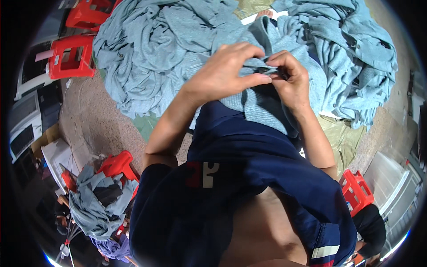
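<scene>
A blue-grey knitted garment with a ribbed band lies over my lap, and its edge is raised between both hands. My left hand has its thumb and fingers closed around a fold of that edge. Just opposite, my right hand pinches the same edge between thumb and bent fingers. A small dark spot, perhaps a button, shows between the fingertips, too small to make out. The rest of the garment falls below my hands and merges with the cloth around it.
Heaps of similar knitwear lie at the left and right, on greenish sheeting. Red plastic stools stand at the left, with another stool at lower right. More knitwear is piled lower left. A person in black is at lower right.
</scene>
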A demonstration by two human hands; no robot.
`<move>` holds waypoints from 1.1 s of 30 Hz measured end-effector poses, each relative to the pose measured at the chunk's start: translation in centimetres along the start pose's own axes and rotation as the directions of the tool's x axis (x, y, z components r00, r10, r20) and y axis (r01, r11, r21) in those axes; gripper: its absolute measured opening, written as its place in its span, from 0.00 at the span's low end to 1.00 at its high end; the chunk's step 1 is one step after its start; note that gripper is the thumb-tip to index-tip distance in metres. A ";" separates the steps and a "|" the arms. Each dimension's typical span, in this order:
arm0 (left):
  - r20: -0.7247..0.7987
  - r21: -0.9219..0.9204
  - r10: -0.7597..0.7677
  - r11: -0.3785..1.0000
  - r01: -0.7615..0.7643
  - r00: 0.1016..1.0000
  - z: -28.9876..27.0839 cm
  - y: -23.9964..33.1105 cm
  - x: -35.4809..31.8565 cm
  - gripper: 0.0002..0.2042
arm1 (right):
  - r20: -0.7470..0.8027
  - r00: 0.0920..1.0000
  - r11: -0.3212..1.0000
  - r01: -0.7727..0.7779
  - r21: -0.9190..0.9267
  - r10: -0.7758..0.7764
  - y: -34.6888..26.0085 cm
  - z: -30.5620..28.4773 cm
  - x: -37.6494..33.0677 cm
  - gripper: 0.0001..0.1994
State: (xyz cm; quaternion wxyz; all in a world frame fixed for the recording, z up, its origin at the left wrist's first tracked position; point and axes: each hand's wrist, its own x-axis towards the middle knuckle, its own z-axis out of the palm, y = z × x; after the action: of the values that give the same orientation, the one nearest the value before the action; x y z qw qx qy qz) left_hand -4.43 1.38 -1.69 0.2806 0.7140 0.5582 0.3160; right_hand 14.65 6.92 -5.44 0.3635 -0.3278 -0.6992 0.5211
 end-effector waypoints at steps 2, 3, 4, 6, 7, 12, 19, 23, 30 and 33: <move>0.072 -0.122 -0.085 0.988 0.093 0.994 0.8 0.7 0.5 0.18 | -0.028 0.997 0.995 0.072 -0.070 -0.074 -0.9 0.3 0.1 0.13; 0.079 -0.128 -0.076 0.988 0.086 0.994 1.0 0.7 0.5 0.18 | -0.037 0.997 0.995 0.068 -0.078 -0.071 -1.0 0.2 0.0 0.13; 0.082 -0.105 -0.060 0.992 0.069 0.995 1.1 0.5 0.4 0.17 | -0.034 0.997 0.994 0.067 -0.086 -0.070 -0.9 0.1 -0.3 0.12; 0.053 -0.032 0.001 0.999 0.000 0.999 1.3 0.4 0.1 0.15 | -0.037 0.995 0.993 0.085 -0.087 -0.088 -0.7 0.1 -0.7 0.12; 0.058 -0.035 0.004 0.999 -0.002 0.998 1.2 0.5 0.0 0.15 | -0.042 0.995 0.993 0.081 -0.090 -0.085 -0.8 0.2 -0.8 0.12; 0.089 0.065 0.069 0.995 -0.075 0.994 0.8 0.1 -0.6 0.14 | -0.056 0.993 0.993 0.097 -0.060 -0.100 -1.0 -0.1 -1.0 0.13; -0.095 -0.033 0.129 0.991 -0.133 0.987 1.8 0.1 -0.2 0.14 | -0.064 0.994 0.995 0.090 0.046 -0.087 -0.4 -0.2 -1.1 0.13; -0.050 0.094 0.214 0.973 -0.209 0.975 2.0 0.0 -0.1 0.16 | -0.101 0.991 0.996 0.092 0.015 -0.090 -0.5 0.0 -1.3 0.12; -0.215 0.407 0.414 0.861 -0.305 0.884 3.0 0.2 -0.4 0.12 | -0.143 0.950 0.944 0.242 -0.226 -0.278 -1.6 0.4 -1.4 0.14; -0.301 0.481 0.437 0.837 -0.261 0.848 3.8 -1.1 0.0 0.10 | -0.019 0.955 0.869 0.262 -0.420 -0.298 -1.8 -0.4 -1.2 0.19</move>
State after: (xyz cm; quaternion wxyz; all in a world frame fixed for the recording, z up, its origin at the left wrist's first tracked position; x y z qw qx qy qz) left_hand -2.20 1.47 -4.98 -0.0643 0.7689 0.5154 0.3728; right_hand 15.44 5.71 -3.83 0.3866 -0.3137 -0.8176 0.2894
